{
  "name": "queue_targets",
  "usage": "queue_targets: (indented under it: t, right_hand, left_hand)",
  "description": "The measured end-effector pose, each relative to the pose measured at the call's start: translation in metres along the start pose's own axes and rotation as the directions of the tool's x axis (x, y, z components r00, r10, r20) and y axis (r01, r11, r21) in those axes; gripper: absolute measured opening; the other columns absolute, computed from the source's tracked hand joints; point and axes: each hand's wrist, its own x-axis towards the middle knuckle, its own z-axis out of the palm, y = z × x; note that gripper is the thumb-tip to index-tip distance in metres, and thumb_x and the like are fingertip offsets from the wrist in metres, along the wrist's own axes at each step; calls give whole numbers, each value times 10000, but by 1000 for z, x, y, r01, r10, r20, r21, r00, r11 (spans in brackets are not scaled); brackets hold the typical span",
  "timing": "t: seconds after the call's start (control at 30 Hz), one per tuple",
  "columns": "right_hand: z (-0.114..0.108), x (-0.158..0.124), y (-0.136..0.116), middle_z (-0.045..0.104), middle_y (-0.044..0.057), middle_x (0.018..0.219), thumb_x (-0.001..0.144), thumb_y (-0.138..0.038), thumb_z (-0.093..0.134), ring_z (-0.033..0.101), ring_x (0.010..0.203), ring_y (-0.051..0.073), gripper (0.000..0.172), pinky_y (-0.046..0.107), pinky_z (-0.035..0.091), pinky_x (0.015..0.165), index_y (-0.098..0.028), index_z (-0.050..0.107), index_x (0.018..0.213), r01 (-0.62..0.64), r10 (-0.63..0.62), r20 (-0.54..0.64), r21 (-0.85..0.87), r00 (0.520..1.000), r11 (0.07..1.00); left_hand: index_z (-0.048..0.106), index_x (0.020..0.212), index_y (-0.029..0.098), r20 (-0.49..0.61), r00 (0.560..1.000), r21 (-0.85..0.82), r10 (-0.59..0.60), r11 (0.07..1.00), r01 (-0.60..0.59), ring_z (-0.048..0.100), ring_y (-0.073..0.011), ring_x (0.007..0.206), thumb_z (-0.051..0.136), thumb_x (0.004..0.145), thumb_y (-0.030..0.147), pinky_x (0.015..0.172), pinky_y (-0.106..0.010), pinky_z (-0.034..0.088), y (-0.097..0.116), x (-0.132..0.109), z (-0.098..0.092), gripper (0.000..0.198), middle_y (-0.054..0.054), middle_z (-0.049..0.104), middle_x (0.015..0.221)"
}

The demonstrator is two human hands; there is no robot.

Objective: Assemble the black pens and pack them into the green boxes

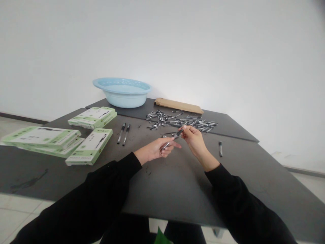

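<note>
Left hand (157, 149) grips a pen (178, 133); right hand (192, 137) pinches its dark end. A loose pen (220, 149) toward the worktop's (167, 186) right edge could roll if knocked.

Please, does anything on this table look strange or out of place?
A dark smear marks the grey table at left, near the green boxes; its cause is unclear. One pen lies alone at right, apart from the scattered pile.

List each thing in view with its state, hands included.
Held pen, tilted
Left hand, fingers curled around it
Right hand, pinching its dark end
Paired pens, lying side by side
Lone pen, lying apart
Pen pieces, loosely heaped
Blue basin, upright
Brown package, lying flat
Green-and-white boxes, flat, some stacked
</note>
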Motion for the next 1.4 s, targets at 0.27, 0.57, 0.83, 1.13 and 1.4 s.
queue_targets:
  t: [0.27, 0.57, 0.83, 1.13, 1.4]
  right_hand:
    - [-2, 0, 1, 669, 12, 719, 701, -539, 783, 556, 642, 122, 352, 257, 438, 607, -200, 695, 739, -9, 9, -2, -1, 1000, 1000]
    - [-2, 1, 2, 676, 23, 756, 702, -543, 777, 556, 646, 121, 360, 255, 442, 600, -194, 696, 740, 6, -6, -6, -21, 1000, 1000]
    - [-2, 1, 5, 699, 27, 804, 723, -560, 756, 563, 624, 108, 376, 244, 437, 594, -192, 679, 741, 1, 0, 26, -63, 1000, 998]
    - [-7, 0, -6, 729, 28, 851, 721, -533, 765, 607, 632, 120, 358, 261, 466, 620, -216, 724, 881, -10, 20, 165, -56, 986, 998]
    - [-6, -1, -13, 742, 40, 788, 688, -464, 809, 604, 603, 114, 289, 257, 461, 608, -192, 718, 734, 44, -20, 147, -160, 989, 986]
  left_hand:
    - [661, 779, 112, -159, 973, 63, 165, 986, -157, 220, -39, 429, 748, 750, 361, 444, -209, 172, -1, 2, -4, 266, 92, 293, 497]
    - [724, 849, 110, -251, 945, 152, 207, 973, -173, 245, -50, 427, 734, 748, 450, 451, -226, 193, 0, 2, -2, 355, 83, 330, 473]
    - [733, 817, 121, -370, 907, 208, 202, 969, -131, 300, -42, 454, 854, 584, 434, 450, -229, 172, -3, 4, -1, 409, 56, 455, 551]
    - [736, 834, 129, -383, 909, 190, 163, 977, -95, 280, -37, 453, 869, 542, 445, 454, -224, 165, -1, 4, -2, 450, 58, 470, 568]
    - [718, 811, 121, -399, 902, 200, 163, 976, -88, 310, -40, 458, 894, 504, 450, 456, -222, 178, 0, 3, 1, 482, 65, 463, 553]
